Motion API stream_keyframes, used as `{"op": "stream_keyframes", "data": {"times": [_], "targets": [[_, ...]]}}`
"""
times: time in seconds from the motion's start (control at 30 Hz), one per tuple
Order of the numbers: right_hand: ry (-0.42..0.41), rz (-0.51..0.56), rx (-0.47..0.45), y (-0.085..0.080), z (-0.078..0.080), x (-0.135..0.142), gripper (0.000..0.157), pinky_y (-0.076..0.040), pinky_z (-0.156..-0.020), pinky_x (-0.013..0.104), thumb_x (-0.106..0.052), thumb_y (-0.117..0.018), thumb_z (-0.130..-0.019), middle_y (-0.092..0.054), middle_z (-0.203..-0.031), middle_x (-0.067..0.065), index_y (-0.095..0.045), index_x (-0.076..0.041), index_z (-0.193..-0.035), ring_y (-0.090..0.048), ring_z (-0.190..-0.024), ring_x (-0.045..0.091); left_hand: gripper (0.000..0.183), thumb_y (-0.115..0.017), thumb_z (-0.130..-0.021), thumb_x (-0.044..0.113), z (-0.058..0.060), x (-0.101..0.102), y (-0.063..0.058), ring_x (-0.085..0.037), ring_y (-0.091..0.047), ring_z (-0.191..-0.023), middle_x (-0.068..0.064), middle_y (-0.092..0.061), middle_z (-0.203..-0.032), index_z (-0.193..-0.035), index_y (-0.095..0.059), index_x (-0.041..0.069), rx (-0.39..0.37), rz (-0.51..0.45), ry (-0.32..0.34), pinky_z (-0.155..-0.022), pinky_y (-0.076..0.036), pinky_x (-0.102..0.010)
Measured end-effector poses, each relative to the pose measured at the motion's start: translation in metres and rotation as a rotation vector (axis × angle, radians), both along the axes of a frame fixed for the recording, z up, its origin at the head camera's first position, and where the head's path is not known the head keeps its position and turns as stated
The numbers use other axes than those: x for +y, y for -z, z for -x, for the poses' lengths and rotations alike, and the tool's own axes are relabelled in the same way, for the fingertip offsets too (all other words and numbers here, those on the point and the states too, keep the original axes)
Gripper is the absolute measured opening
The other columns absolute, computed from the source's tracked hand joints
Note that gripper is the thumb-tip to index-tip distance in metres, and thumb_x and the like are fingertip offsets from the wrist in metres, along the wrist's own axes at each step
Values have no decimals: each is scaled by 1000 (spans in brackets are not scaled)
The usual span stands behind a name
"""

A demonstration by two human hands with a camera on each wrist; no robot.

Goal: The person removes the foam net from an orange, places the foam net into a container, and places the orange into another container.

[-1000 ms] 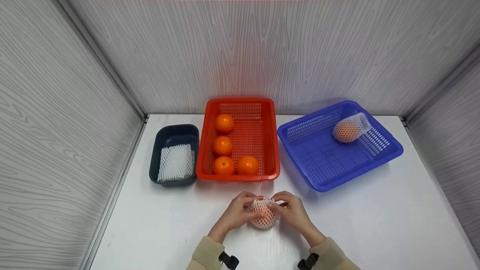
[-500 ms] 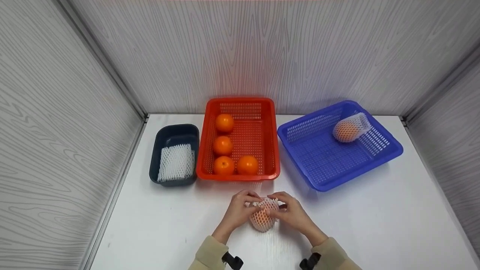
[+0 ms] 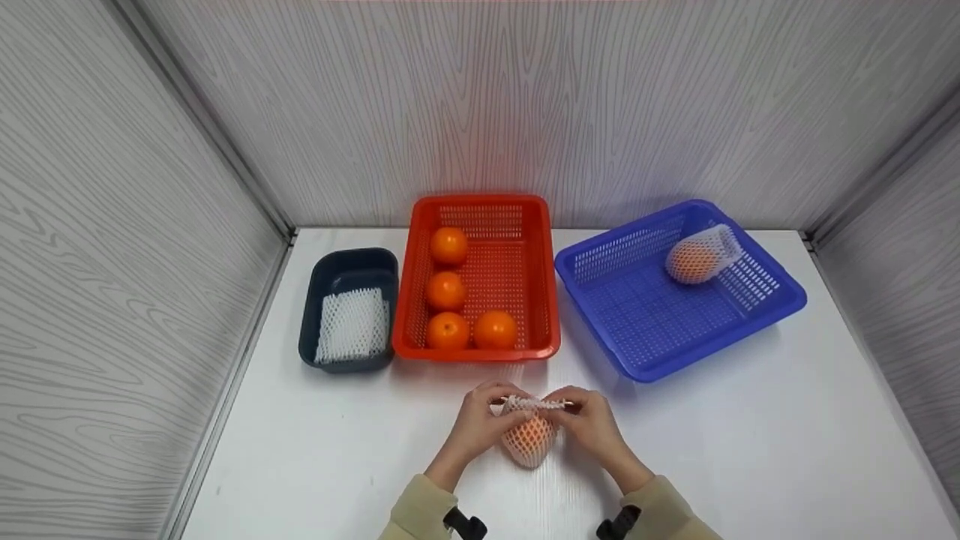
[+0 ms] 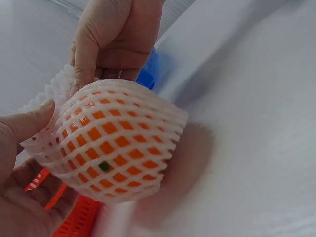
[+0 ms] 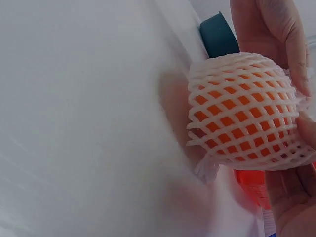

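A white foam fruit net [image 3: 531, 444] sleeves an orange [image 4: 106, 147], whose peel shows through the mesh. It sits between the two hands near the front of the table. My left hand [image 3: 480, 417] pinches the left side of the net's open end between thumb and fingers. On the opposite side, my right hand [image 3: 594, 424] pinches the same rim, so the edge is drawn out in a line between them. The net's other end points toward my body and tapers. In both wrist views the covered orange is close over the white table.
Behind the hands stands a red basket [image 3: 538, 357] with several bare oranges [image 3: 448, 291]. A dark bin [image 3: 306, 322] to its left holds a stack of foam nets [image 3: 351, 326]. At the right, a blue basket [image 3: 637, 371] contains one netted orange [image 3: 694, 261].
The net's open rim has been pulled out straight between the hands, and the netted orange's lower end has shifted slightly toward my body. Both hands keep their pinch; baskets and bin stay put.
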State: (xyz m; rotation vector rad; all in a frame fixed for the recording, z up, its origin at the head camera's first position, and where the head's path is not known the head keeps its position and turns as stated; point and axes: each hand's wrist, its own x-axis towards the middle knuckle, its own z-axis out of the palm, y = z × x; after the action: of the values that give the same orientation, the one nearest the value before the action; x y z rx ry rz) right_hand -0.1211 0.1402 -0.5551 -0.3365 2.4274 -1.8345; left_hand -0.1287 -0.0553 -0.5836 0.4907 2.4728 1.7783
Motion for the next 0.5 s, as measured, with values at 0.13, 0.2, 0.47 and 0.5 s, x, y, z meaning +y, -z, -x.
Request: {"op": "stream_keyframes", "data": {"times": [0.13, 0.2, 0.47, 0.5], "targets": [[75, 52, 50, 0, -1, -1, 11, -48, -65, 25, 3, -72, -73, -65, -80, 11, -69, 2, -83, -58, -75, 16, 33, -74, -74, 33, -1, -4, 3, -11, -52, -96, 8, -57, -103, -103, -68, 17, -46, 69, 22, -83, -45, -37], [66, 93, 81, 1, -1, 0, 12, -49, -67, 25, 5, -71, -73, -65, -81, 14, -68, 5, -85, -59, -76, 18, 27, -74, -75, 32, -1, -4, 5, -10, -53, -94, 10, -58, -99, -97, -70, 17, -47, 83, 9, -82, -45, -37], [-111, 123, 43, 7, 1, 7, 39, -44, -87, 39, -1, -74, -72, -58, -106, 19, -61, 4, -109, -53, -101, 33, 7, -70, -79, 12, 1, 1, 4, -8, -56, -85, 10, -60, -86, -83, -72, 16, 32, 91, -75, -77, -48, -32], [-120, 104, 25, 7, 1, 7, 41, -43, -88, 40, -3, -74, -72, -57, -108, 19, -61, 4, -110, -51, -103, 33, 10, -69, -79, 8, 0, 2, 4, -8, -56, -85, 10, -60, -87, -84, -71, 16, 32, 83, -78, -76, -48, -31]]}}
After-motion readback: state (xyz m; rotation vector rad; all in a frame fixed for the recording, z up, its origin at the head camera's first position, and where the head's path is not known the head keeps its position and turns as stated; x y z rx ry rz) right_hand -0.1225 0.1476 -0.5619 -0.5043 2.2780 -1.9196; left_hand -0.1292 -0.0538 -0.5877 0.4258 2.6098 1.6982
